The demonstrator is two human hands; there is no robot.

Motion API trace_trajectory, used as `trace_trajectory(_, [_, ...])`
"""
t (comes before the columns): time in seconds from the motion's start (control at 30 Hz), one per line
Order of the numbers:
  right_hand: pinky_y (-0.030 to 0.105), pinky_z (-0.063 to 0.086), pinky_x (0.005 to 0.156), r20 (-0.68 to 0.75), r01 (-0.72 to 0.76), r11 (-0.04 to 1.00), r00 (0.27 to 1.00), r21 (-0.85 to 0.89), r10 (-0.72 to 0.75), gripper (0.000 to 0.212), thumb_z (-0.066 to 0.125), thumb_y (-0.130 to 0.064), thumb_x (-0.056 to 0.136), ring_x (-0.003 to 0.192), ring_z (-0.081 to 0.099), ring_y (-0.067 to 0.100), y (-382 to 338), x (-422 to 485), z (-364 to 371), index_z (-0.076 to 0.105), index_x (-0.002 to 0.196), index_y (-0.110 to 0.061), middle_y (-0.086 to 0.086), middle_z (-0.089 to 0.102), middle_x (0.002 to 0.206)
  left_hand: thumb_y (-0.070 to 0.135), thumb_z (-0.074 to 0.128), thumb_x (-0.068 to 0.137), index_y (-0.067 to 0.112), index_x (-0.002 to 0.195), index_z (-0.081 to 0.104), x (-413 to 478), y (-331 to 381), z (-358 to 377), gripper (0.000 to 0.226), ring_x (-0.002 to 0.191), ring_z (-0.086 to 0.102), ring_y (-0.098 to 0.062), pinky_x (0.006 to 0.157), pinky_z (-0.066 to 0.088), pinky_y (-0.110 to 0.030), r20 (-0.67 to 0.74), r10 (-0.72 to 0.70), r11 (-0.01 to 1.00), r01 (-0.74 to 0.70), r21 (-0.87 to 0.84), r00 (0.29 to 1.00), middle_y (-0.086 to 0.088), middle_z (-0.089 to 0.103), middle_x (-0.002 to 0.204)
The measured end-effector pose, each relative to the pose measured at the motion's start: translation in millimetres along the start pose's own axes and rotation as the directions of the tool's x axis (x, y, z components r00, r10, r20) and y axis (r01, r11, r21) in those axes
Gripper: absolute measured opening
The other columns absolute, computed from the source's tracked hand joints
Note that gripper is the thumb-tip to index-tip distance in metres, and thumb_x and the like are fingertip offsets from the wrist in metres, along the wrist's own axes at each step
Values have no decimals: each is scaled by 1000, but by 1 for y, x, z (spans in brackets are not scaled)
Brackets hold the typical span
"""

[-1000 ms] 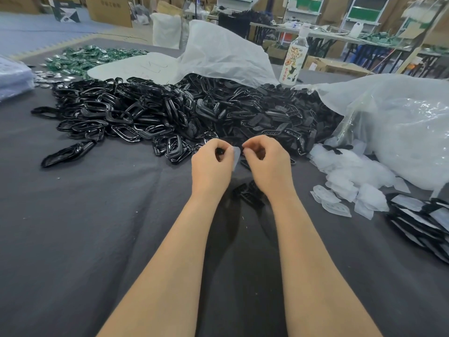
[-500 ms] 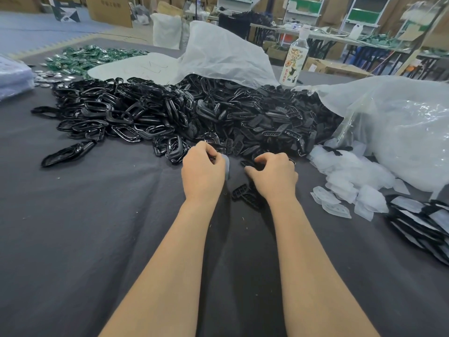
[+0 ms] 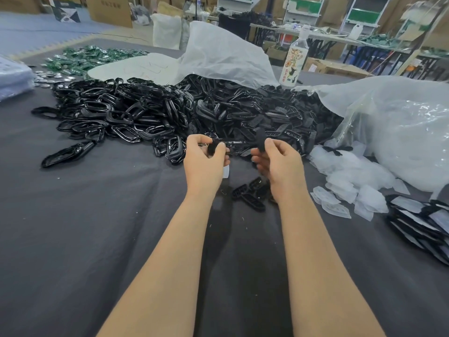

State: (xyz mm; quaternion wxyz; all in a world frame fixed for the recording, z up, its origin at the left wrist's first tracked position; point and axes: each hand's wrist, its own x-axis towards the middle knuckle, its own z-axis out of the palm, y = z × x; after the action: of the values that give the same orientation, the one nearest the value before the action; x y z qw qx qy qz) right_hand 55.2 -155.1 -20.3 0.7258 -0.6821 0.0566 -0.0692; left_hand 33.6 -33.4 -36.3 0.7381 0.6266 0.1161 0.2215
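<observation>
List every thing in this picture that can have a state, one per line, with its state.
left hand, pinching a small black part
right hand, pinching a second black part, held on end
bottle, upright, cap on
clear plastic bag, lying crumpled on its side
black frames, heaped loose on the cloth
clear film pieces, scattered loose

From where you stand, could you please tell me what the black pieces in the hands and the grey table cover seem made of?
The left piece in the left hand and the right piece in the right hand look like dull black moulded plastic, probably; blur hides detail. The table cover seems woven cloth: matte, softly creased, flecked with lint.
</observation>
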Motion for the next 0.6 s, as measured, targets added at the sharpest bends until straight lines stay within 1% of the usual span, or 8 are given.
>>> trace_trajectory(0.07, [17, 48, 50, 135, -159, 966, 982, 205, 133, 16, 52, -22, 99, 52, 60, 5, -4, -2, 0, 58, 84, -19, -3, 68, 62, 4, 56, 94, 24, 91, 45, 1, -1, 0, 23, 56, 63, -2, 63, 51, -15, -8, 6, 1000, -6, 1, 1000, 2, 67, 75])
trace_trajectory(0.13, [17, 48, 48, 182, -236, 929, 965, 285, 189, 15, 57, -22, 96, 51, 58, 7, -4, -3, -1, 60, 82, -20, -1, 67, 61, 4, 53, 96, 20, 95, 51, 1, -2, 0, 16, 59, 64, -3, 67, 54, -18, -6, 3, 1000, -3, 10, 1000, 1, 66, 77])
trace_trajectory(0.2, [17, 49, 48, 184, -265, 891, 960, 369, 209, 13, 61, -18, 93, 51, 58, 8, -4, -3, -1, 64, 80, -17, 0, 65, 61, 5, 52, 97, 15, 100, 56, 2, -2, 1, 11, 62, 65, -6, 72, 55, -23, 7, -4, 1000, 4, 29, 1000, 0, 66, 77])
trace_trajectory(0.27, [17, 52, 53, 190, -235, 881, 967, 410, 170, 14, 61, -13, 92, 56, 60, 7, -4, -3, 0, 69, 81, -14, 0, 64, 63, 7, 49, 98, 14, 104, 58, 3, -2, 1, 13, 64, 65, -9, 77, 56, -27, 24, -16, 999, 14, 52, 1000, 1, 67, 77])
trace_trajectory(0.33, [17, 53, 60, 156, -115, 939, 986, 323, 67, 15, 60, -9, 93, 62, 61, 6, -1, -1, 2, 71, 83, -11, 0, 63, 68, 8, 44, 100, 16, 106, 59, 3, -3, 2, 19, 68, 65, -10, 81, 55, -29, 45, -30, 997, 27, 71, 999, 2, 68, 79])
trace_trajectory(0.4, [18, 53, 66, 95, 82, 992, 991, 92, -91, 16, 59, -4, 92, 64, 61, 5, 2, 0, 4, 69, 85, -15, 0, 64, 73, 8, 41, 101, 17, 109, 60, 3, -3, 3, 23, 67, 65, -8, 81, 55, -28, 60, -41, 996, 36, 78, 997, 3, 68, 80])
trace_trajectory(0.47, [19, 53, 68, 77, 227, 969, 972, -93, -220, 20, 59, -1, 89, 61, 62, 3, 3, 0, 5, 62, 87, -20, 1, 64, 78, 8, 40, 101, 19, 109, 61, 3, -3, 3, 24, 64, 65, -3, 79, 55, -26, 73, -39, 996, 32, 85, 997, 4, 68, 80])
trace_trajectory(0.6, [19, 53, 67, 96, 312, 930, 949, -194, -299, 16, 63, -2, 88, 65, 63, 7, 5, -4, 8, 56, 90, -16, 0, 64, 81, 9, 41, 101, 25, 104, 60, 2, -3, 3, 25, 79, 70, -12, 87, 55, -33, 109, -36, 997, 27, 77, 993, 0, 71, 88])
